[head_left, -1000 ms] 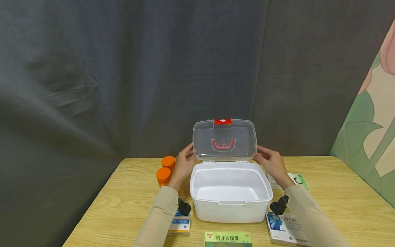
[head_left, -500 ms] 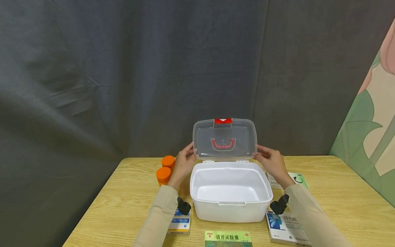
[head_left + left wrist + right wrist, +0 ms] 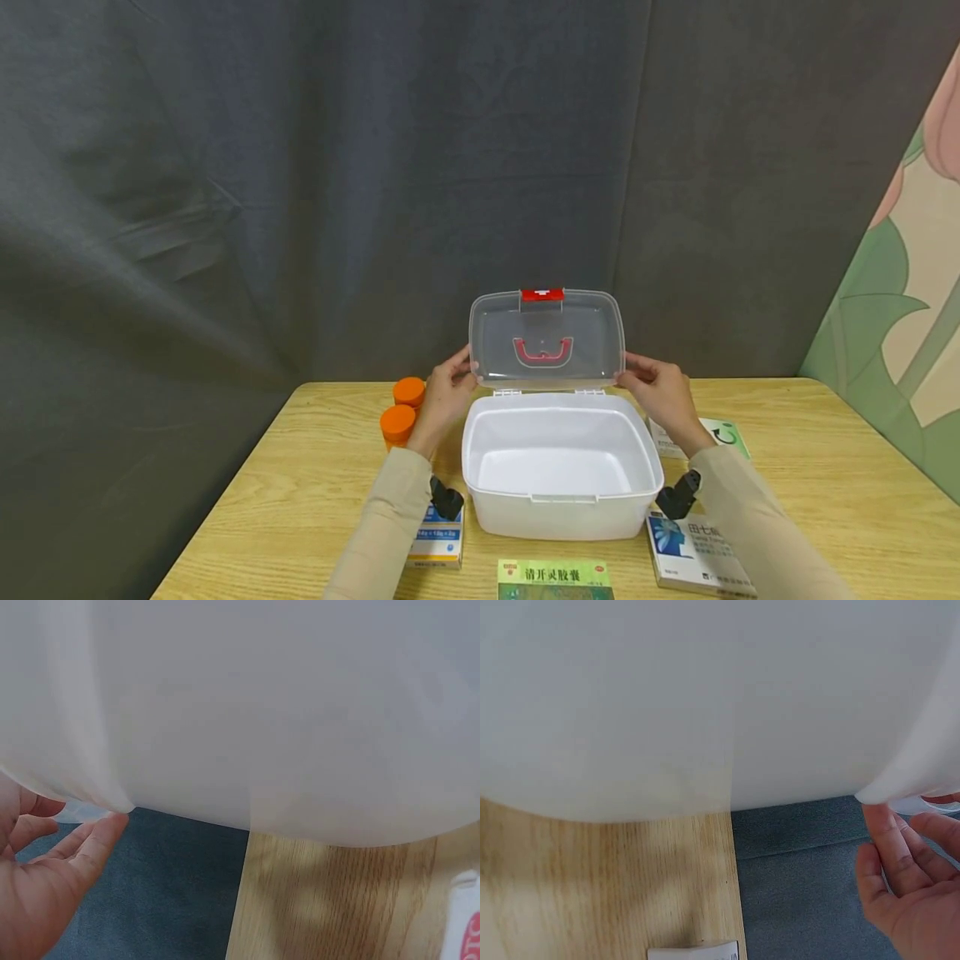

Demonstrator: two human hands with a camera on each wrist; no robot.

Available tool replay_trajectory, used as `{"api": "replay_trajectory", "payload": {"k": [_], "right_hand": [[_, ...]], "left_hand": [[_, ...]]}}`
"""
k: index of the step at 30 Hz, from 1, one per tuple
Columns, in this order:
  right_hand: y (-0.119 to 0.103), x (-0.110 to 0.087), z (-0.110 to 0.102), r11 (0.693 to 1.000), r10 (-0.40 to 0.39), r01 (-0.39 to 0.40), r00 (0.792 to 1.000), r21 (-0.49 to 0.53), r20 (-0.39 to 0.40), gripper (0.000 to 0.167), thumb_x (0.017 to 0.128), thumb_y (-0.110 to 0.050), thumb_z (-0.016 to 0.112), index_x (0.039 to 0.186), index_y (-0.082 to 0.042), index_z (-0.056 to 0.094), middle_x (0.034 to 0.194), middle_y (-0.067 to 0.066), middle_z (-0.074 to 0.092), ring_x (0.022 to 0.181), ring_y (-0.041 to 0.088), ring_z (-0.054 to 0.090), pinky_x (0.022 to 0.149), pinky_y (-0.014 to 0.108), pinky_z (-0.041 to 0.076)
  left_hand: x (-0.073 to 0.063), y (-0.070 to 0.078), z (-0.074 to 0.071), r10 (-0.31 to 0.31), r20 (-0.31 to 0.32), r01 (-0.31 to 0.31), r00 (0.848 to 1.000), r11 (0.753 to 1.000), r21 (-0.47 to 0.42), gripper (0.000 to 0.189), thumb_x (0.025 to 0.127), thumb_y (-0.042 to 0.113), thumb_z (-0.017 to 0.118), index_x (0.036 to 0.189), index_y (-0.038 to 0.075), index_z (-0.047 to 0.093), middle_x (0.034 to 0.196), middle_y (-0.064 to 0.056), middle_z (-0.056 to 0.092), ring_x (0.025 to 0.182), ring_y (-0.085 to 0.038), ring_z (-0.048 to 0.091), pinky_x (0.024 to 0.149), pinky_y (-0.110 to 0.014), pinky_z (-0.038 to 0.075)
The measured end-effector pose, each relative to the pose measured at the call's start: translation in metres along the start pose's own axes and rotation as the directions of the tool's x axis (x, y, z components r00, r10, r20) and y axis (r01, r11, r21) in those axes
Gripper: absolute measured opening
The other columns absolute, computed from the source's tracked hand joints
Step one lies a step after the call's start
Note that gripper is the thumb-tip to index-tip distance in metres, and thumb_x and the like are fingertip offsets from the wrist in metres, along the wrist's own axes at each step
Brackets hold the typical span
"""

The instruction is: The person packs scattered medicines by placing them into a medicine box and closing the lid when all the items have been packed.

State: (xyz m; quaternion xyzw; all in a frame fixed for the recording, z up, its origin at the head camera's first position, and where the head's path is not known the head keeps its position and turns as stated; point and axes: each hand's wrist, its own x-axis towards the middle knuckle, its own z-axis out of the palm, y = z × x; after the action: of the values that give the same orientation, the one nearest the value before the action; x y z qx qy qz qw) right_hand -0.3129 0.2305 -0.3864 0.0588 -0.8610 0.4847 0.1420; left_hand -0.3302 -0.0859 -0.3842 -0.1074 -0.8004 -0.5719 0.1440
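A white plastic storage box (image 3: pixel 562 518) stands on the table with its clear, hinged lid (image 3: pixel 495 333) raised at the back. The lid carries a red latch (image 3: pixel 542 295) and a red handle (image 3: pixel 543 357). At the lid's lower left side, my left hand (image 3: pixel 448 400) pinches the edge, thumb in front and fingers behind. My right hand (image 3: pixel 663 398) pinches the lower right side in the same way. In both wrist views the box's pale wall (image 3: pixel 225 712) fills the upper part, and fingertips (image 3: pixel 876 814) come up right beside its rim.
Two orange-capped bottles (image 3: pixel 397 425) stand left of the box. Medicine cartons lie around it: a blue-and-white one (image 3: pixel 437 542), a green one (image 3: pixel 555 575), a white one with a blue picture (image 3: pixel 686 554) and a white-green one (image 3: pixel 727 435). A dark curtain (image 3: pixel 450 167) hangs behind the table.
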Motion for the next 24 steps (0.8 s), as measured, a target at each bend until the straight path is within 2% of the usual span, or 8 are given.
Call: {"api": "replay_trajectory", "payload": {"k": [10,18,24], "right_hand": [[-0.0025,0.0008,0.0013,1.0,0.02,-0.02,1.0,-0.011,-0.023,0.044,0.097,-0.021,0.058,0.133,0.004,0.055,0.11,0.022,0.067,0.094,0.032,0.067,0.085,0.045,0.052],[-0.0024,0.0032,0.0035,0.999,0.036,-0.037,0.999,-0.03,-0.03,0.043,0.096,-0.021,0.058,0.13,0.004,0.058,0.107,0.02,0.068,0.091,0.029,0.068,0.086,0.045,0.052],[-0.0023,0.0035,0.0044,0.998,0.052,-0.053,0.998,-0.038,-0.034,0.043,0.096,-0.022,0.057,0.13,0.005,0.058,0.107,0.02,0.068,0.09,0.029,0.068,0.086,0.044,0.053]], "left_hand": [[0.0012,0.0008,-0.0017,0.008,0.013,-0.008,1.0,1.0,0.002,0.046,0.094,0.004,0.06,0.14,0.004,0.051,0.102,-0.017,0.068,0.087,-0.027,0.067,0.083,-0.035,0.054],[0.0004,0.0022,-0.0031,-0.024,0.025,0.024,0.999,1.0,-0.004,0.043,0.097,0.004,0.057,0.139,0.0,0.05,0.098,-0.019,0.068,0.08,-0.026,0.066,0.076,-0.031,0.056],[0.0026,0.0024,-0.0023,-0.06,0.027,0.06,0.998,0.998,-0.008,0.043,0.097,0.005,0.057,0.139,0.001,0.051,0.098,-0.017,0.067,0.078,-0.023,0.066,0.076,-0.031,0.056]]}}
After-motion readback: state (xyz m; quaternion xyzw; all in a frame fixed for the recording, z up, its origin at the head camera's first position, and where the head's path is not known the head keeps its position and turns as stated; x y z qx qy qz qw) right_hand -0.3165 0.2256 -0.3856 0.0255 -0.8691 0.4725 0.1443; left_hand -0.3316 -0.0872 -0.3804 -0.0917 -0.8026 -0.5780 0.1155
